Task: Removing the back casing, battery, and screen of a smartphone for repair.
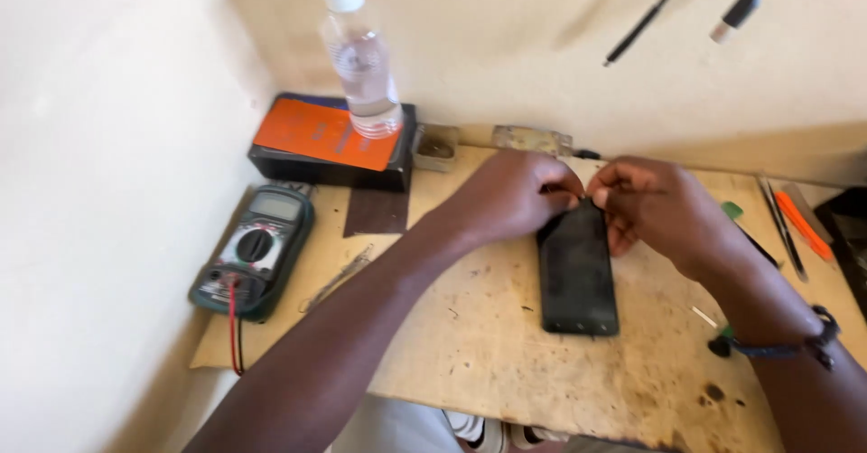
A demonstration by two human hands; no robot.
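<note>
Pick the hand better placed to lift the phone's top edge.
Probably right: the right hand has fingertips at the phone top corner, palm beside it. The left hand lies over that end, more bracing it.

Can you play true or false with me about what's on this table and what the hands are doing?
1. Both hands, the left hand and the right hand, touch the top end of the black phone. True.
2. The water bottle lies on its side. False: it stands upright on the orange-topped box.
3. A green multimeter lies by the left wall. True.
4. The phone is held up in the air. False: it lies on the wooden board.
</note>
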